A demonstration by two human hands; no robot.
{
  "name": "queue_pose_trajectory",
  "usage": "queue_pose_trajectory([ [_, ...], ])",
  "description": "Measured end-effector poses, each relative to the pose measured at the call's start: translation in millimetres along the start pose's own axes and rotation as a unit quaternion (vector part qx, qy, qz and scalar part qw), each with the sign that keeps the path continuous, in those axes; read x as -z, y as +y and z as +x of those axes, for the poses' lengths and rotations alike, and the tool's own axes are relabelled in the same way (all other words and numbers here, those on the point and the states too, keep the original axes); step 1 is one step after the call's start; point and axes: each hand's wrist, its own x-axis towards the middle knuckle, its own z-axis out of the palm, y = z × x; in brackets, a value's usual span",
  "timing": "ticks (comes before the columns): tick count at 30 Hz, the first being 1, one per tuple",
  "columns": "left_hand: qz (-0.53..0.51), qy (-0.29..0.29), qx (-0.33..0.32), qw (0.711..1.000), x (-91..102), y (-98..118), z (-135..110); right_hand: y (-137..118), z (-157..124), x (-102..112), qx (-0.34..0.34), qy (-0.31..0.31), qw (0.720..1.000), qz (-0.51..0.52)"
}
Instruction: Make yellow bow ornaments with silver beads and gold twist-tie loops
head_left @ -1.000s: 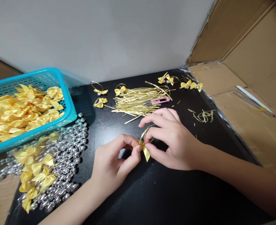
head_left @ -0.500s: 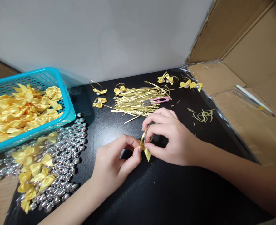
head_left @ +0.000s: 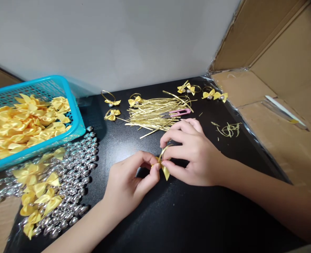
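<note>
My left hand (head_left: 134, 177) pinches a yellow ribbon bow (head_left: 165, 172) between thumb and forefinger, low over the black table. Part of the bow is hidden behind the fingers. From it rises a loop of gold twist tie (head_left: 164, 150). My right hand (head_left: 191, 154) is closed on that loop, thumb and fingertips at its right side. Just beyond the hands lies a pile of gold twist ties (head_left: 150, 114), with pink thread snips (head_left: 180, 112) on top. Silver beads (head_left: 76, 168) are heaped left of my left hand, several loose yellow bows (head_left: 48, 200) among them.
A blue basket (head_left: 72, 102) full of yellow bows stands at the left. Bows with beads and gold loops lie along the back, such as one bow (head_left: 113, 115). Gold trimmings (head_left: 229, 130) lie at the right. Cardboard (head_left: 282, 63) borders the table (head_left: 187, 221).
The fingers of my right hand have shifted slightly around the gold loop, which shows less above them. My left hand keeps its pinch on the bow.
</note>
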Motion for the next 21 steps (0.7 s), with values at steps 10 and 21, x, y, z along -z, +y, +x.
queue_pose_trajectory([
  [10, -0.002, -0.003, 0.002, 1.000, -1.6, -2.2, 0.7, 6.3, 3.1, -3.1, -0.020, -0.010, 0.999, 0.041],
  [21, -0.030, -0.014, 0.025, 0.999, -1.1, -2.8, -1.0, 6.8, 1.0, -2.1, 0.065, 0.011, 0.998, -0.016],
])
